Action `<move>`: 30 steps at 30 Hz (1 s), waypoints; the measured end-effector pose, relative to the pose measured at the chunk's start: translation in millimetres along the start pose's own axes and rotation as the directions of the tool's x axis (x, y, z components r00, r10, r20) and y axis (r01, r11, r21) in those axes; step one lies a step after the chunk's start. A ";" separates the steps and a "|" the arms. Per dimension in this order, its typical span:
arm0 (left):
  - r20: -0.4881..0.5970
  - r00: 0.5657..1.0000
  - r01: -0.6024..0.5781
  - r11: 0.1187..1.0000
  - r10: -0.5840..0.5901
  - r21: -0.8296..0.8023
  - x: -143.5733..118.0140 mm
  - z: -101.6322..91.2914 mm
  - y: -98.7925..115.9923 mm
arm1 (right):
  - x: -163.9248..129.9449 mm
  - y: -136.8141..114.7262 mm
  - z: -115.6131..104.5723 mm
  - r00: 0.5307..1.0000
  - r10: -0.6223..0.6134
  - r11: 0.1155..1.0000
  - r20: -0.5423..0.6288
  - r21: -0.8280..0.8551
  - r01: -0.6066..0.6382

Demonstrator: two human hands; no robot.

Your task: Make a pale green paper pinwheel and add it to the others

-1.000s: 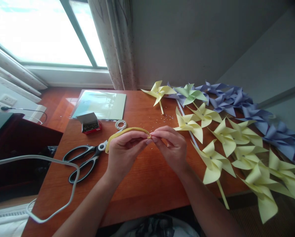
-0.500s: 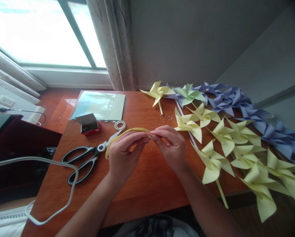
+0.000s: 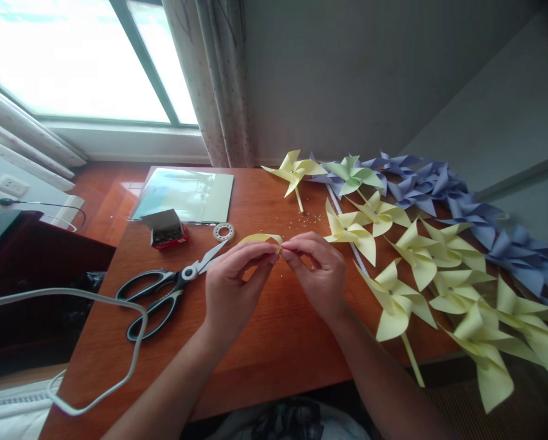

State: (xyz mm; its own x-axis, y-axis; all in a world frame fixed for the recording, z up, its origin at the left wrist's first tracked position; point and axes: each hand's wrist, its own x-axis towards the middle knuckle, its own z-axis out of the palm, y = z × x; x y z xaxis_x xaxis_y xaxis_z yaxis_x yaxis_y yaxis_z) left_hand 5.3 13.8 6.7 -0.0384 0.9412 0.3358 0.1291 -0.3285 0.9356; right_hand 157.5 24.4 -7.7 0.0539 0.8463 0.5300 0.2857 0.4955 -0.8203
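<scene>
Over a smooth reddish wooden table, left hand and right hand, fingers pinching a curved yellow strip.

The scissors lie on the left of the desk. Behind them sit a box and a tape roll, with the sheets farther back. Pinwheels lie on the right. The left hand and right hand are in between.
</scene>
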 end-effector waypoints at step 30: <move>0.068 0.967 0.253 0.896 -0.245 -0.366 1.4 3.8 2.3 | -0.3 -2.3 0.2 1.000 0.009 0.998 -0.010 0.060 -0.009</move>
State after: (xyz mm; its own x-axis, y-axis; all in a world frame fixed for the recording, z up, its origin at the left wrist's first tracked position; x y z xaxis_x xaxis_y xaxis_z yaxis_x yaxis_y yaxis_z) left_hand 9.3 14.6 8.9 -0.0012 0.9961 0.0883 -0.2567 -0.0856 0.9627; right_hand 156.6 23.0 -6.1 0.0665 0.8487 0.5246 0.2275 0.4990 -0.8362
